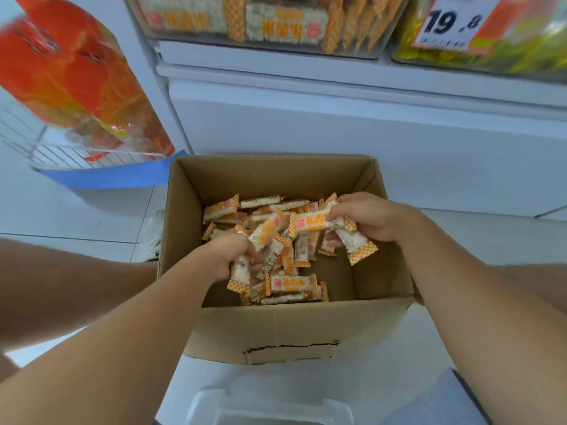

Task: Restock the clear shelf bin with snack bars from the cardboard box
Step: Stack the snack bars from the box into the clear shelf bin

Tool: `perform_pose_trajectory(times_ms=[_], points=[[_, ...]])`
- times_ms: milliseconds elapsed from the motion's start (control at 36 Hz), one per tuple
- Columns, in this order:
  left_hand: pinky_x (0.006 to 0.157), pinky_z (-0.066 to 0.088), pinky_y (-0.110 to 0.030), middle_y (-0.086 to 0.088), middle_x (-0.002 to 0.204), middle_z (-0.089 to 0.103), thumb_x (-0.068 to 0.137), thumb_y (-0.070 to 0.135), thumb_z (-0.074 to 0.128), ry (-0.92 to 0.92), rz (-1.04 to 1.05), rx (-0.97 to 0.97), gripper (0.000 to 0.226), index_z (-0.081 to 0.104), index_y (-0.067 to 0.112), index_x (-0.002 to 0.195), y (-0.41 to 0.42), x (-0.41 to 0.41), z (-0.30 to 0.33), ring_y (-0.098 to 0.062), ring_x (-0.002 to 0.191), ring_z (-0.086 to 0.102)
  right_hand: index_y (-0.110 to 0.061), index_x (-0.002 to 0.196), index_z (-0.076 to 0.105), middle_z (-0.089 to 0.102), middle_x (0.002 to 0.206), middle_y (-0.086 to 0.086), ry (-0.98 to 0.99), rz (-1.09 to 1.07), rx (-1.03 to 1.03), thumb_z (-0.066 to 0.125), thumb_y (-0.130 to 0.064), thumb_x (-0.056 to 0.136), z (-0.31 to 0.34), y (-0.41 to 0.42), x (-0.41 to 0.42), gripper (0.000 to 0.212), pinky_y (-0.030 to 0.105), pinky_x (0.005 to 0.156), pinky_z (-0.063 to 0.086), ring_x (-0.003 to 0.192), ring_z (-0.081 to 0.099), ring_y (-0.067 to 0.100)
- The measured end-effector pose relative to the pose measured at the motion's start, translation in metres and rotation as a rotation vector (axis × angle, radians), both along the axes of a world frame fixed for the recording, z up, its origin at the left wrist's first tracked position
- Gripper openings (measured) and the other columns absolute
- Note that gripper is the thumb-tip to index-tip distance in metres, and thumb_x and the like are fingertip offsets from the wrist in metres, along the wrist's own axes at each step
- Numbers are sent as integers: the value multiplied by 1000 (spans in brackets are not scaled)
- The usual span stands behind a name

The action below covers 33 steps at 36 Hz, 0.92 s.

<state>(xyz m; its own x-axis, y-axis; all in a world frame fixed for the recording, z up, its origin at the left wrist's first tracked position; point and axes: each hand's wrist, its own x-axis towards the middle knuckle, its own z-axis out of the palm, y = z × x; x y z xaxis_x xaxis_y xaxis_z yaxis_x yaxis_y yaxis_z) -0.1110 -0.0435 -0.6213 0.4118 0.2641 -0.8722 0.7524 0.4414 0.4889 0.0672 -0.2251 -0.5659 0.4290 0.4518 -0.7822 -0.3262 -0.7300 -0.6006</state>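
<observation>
With the left hand (228, 256) and right hand (365, 217) each clamped on snack bars (310, 223) inside the cardboard box (276, 326), lift both handfuls level to the clear shelf bin (260, 23), seemingly part-full.

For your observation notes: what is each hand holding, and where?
Both hold snack bars: left hand round one's middle; right hand round several, ends sticking out.

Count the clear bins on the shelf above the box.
2: the clear shelf bin holding snack bars at top centre, and another clear bin with yellow-green packs at top right. More may lie out of frame.
</observation>
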Motion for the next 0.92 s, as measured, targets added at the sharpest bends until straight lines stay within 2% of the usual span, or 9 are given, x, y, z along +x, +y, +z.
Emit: perform_pose_trajectory(times_ms=[83,194,389,556,694,722,750,833,917], points=[[62,61,-33,-27,112,66,91,-13,50,-67,-73,-52,48,40,-6,137,-5,11,21,-26,77,74,1,112,56,63,108,32,-77,-121,153,61,-1,92,21,13,1,21,47,74,59,86,66,36],[66,59,-36,-34,121,60,91,-14,46,-256,21,-189,80,13,19,156,-14,23,46,-30,75,74,-13,116,52,65,107,16,-393,-111,120,65,-12,88,38,25,-9,30,35,59,59,68,70,23],[76,46,-45,-28,93,65,76,-25,41,-542,22,-223,65,57,8,130,-21,44,93,-36,80,64,-29,154,23,51,136,0,-472,45,133,65,-25,78,70,42,-34,87,38,88,54,109,61,22],[79,57,-45,-26,108,68,62,-24,63,-578,-131,-110,71,56,7,125,-4,61,161,-37,93,70,-30,149,26,55,119,4,-420,35,267,56,-9,90,125,54,-31,69,35,80,49,102,57,22],[78,56,-39,-14,108,71,84,20,75,-742,-215,-226,39,67,7,120,14,77,246,-27,93,69,-36,151,20,40,119,-16,-453,121,419,51,-3,97,207,56,-18,70,22,80,42,86,27,4],[81,56,-40,-12,110,72,89,32,70,-757,-213,-199,40,68,10,122,16,82,258,-26,94,71,-37,151,21,41,127,-13,-475,155,440,52,-2,97,219,55,-15,72,22,83,41,131,32,3],[82,57,-41,-10,111,73,92,39,65,-760,-199,-160,42,67,13,125,15,87,270,-24,95,72,-37,154,18,38,143,-12,-493,190,445,54,-2,95,228,54,-12,77,24,90,41,123,46,7],[73,62,-43,-5,114,74,85,40,74,-746,-118,12,63,50,17,139,18,103,286,-24,96,74,-44,156,-7,3,165,-14,-564,250,393,62,-6,91,247,58,-7,102,28,101,39,145,26,10],[73,61,-35,5,135,62,56,47,93,-717,-106,88,104,45,25,146,21,113,291,-17,114,65,-47,152,-20,-3,166,-10,-586,246,349,68,-10,87,251,60,3,116,34,79,55,115,61,10]])
